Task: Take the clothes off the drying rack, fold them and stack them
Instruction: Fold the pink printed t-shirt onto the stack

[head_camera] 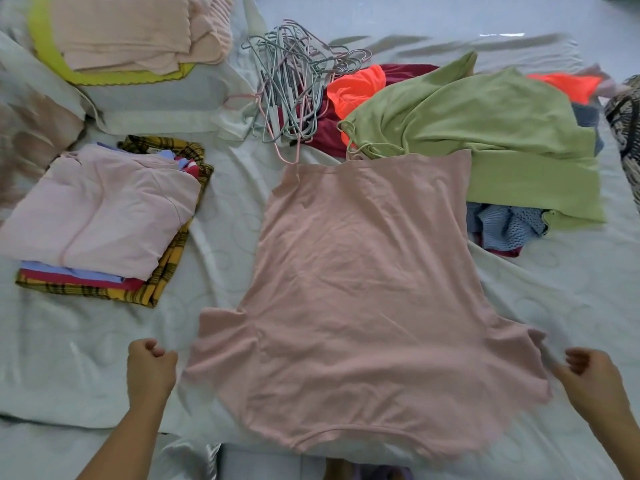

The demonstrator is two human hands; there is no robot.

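Note:
A pink strappy dress (363, 278) lies spread flat on the bed in front of me, hem toward me. My left hand (150, 367) hovers just left of the hem, fingers curled, holding nothing. My right hand (588, 379) is at the hem's right edge, fingers curled, and I cannot tell whether it pinches the fabric. A stack of folded clothes (104, 216), pink on top with yellow plaid at the bottom, sits at the left. An unfolded pile with a green garment (485, 133) on top lies at the right.
A heap of wire hangers (294, 84) lies at the back centre. Another folded pink pile on a yellow-green cloth (131, 36) is at the back left. The bed sheet (86, 358) is pale and wrinkled. A patterned item (627, 133) shows at the right edge.

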